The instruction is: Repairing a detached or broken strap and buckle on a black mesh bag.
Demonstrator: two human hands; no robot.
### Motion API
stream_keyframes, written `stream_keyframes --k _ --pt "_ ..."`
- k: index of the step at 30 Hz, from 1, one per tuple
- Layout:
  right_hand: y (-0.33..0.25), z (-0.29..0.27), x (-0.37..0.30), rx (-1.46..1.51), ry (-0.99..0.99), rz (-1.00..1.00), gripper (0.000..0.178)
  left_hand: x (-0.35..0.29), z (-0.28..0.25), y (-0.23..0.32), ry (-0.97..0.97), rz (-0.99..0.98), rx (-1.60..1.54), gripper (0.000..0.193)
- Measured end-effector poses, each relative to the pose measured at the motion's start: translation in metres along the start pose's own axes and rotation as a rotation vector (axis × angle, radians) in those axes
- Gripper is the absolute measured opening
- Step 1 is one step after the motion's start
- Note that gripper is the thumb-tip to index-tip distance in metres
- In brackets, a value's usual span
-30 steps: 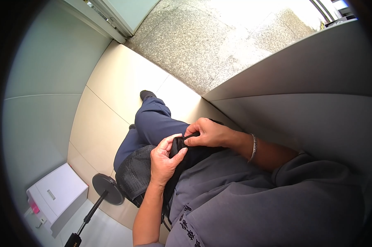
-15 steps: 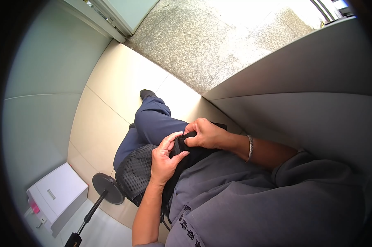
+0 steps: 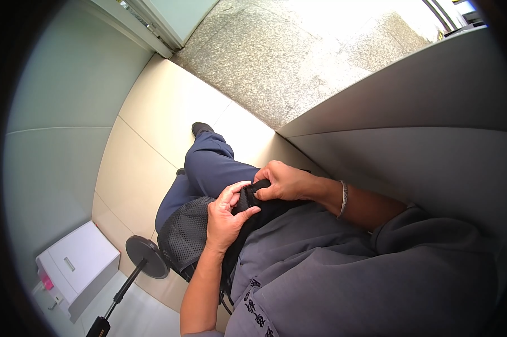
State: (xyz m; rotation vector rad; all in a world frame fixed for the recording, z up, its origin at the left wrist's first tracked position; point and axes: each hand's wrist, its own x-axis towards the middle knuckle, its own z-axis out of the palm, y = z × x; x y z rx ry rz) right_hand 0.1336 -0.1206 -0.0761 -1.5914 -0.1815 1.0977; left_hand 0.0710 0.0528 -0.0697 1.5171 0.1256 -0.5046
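Across my lap lies a black bag with a mesh panel (image 3: 185, 229). My left hand (image 3: 222, 220) pinches one side of a black fabric strap (image 3: 246, 199) that lies over the bag, its thumb and fingers on opposite edges. The thumb and forefinger of my right hand (image 3: 286, 182) close on the strap's other end, a short way to the right. A silver bracelet (image 3: 343, 199) circles my right wrist. Parts of the bag are hidden beneath my hands and grey shirt.
At lower left stand a white box-like cabinet (image 3: 82, 261) and a round black disc on a pole (image 3: 147, 257). A grey panel (image 3: 410, 151) rises close on my right. Beige tiles (image 3: 147, 112) meet rough stone flooring (image 3: 259, 56) ahead, beside a door frame (image 3: 155, 33).
Both hands have shifted very slightly to the right, still gripping the strap. A little more of it shows between my fingers. The bag stays where it was.
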Motion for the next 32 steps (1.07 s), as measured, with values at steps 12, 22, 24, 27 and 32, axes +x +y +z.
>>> stream_keyframes --k 12,22,24,27,32 --pt "-0.006 -0.006 -0.004 -0.063 -0.047 -0.029 0.020 -0.001 0.000 0.001 -0.020 0.059 0.104 0.050" --pt "0.000 -0.005 0.000 0.063 -0.108 0.055 0.015 -0.001 0.000 0.005 -0.016 0.064 0.329 0.049" --pt "0.001 -0.004 0.001 0.061 -0.094 0.050 0.015 -0.001 0.000 0.003 -0.008 0.089 0.351 0.049" --pt "0.000 -0.003 0.000 0.008 -0.070 0.054 0.022 -0.001 0.001 0.003 0.006 0.118 0.378 0.049" --pt "0.000 -0.007 -0.003 -0.073 -0.103 -0.001 0.021 0.000 0.002 0.004 0.008 0.112 0.259 0.050"
